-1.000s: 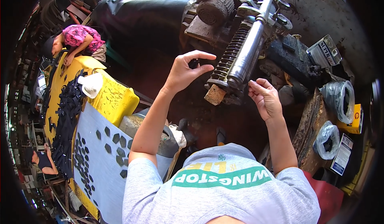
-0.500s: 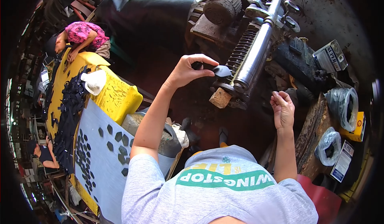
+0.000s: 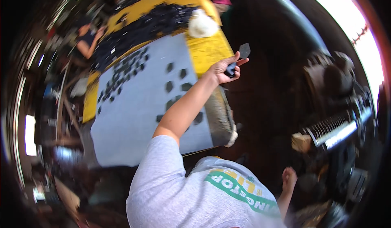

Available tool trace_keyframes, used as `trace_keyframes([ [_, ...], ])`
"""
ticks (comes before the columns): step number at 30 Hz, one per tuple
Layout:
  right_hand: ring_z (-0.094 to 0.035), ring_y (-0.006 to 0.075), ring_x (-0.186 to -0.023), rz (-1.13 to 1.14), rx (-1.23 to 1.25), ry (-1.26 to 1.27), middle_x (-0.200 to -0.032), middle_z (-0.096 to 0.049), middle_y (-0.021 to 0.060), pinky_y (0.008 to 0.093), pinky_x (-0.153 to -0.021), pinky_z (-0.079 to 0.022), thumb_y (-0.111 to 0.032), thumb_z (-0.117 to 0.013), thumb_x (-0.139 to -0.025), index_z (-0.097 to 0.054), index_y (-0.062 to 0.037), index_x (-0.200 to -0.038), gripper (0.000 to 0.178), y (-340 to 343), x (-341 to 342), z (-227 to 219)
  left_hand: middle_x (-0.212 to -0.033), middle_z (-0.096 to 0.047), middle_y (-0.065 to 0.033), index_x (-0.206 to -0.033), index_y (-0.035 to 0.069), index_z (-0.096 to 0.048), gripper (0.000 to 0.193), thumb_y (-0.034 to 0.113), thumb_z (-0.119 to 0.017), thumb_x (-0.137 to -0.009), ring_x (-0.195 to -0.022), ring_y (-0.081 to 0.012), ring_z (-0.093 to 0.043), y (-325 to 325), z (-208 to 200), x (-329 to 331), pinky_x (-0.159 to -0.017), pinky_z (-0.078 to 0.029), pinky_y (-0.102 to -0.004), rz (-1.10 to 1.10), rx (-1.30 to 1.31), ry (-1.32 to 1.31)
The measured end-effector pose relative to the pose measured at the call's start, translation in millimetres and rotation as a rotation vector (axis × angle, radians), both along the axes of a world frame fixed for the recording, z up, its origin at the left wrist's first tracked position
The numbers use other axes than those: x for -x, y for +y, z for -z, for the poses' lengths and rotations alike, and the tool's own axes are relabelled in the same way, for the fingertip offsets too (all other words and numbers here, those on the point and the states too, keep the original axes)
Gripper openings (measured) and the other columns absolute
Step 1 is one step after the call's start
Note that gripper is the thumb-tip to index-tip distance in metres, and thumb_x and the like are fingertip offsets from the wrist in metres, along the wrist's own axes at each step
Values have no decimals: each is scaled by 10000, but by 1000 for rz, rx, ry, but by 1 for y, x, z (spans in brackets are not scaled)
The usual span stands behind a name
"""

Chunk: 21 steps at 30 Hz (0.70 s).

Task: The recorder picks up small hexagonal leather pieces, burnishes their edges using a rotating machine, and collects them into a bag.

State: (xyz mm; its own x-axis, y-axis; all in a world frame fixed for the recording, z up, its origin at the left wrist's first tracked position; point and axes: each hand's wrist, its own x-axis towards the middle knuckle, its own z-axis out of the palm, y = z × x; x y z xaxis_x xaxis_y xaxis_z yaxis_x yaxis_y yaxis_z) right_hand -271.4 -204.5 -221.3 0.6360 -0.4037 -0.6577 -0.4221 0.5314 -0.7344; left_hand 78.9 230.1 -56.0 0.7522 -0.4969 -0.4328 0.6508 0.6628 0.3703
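My left hand [image 3: 225, 70] reaches out over the gap beside the worktable, its fingers closed. A thin dark five-sided piece [image 3: 244, 51] sticks out between its fingertips, and more dark pieces [image 3: 231, 69] are tucked in the palm. Beneath and left of that forearm lies a pale grey-blue sheet [image 3: 134, 134], spread with loose dark pieces: small ones [image 3: 133, 61] in a dense group and larger ones [image 3: 169, 86] nearer my arm. My right hand [image 3: 289, 176] hangs low at the right, fingers curled in and somewhat blurred; nothing shows in it.
A roller machine [image 3: 334, 132] with a wooden block [image 3: 301, 142] at its end stands to the right. Black strips [image 3: 138, 28] and a white container [image 3: 202, 24] lie on the yellow-covered table [image 3: 211, 51]. Two other people work along its far and left sides.
My view has swung left, from the roller machine to the worktable. The left hand, still holding the dark pieces, has left the machine's end. My right hand has dropped lower.
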Motion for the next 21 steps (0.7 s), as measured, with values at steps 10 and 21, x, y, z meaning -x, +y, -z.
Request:
trace_keyframes([
  [10, -584, 193, -538, -403, 196, 605, -629, -564, 100, 309, -533, -529, 15, -456, -796, -580, 14, -856, 138, 61, -9, 35, -1000, -652, -55, -902, 193, -559, 186, 252, -694, -789, -569, -102, -516, 262, 37, -8, -548, -430, -282, -663, -121, 200],
  [21, -547, 141, -452, -425, 229, 555, -598, -553, 79, 232, -390, -448, -15, -488, -817, -576, 17, -847, 98, 86, -17, 14, -697, -660, -23, -752, 78, -679, 89, 151, -726, -771, -505, -87, -526, 361, 70, -88, -415, -377, -219, -983, -1128, 288],
])
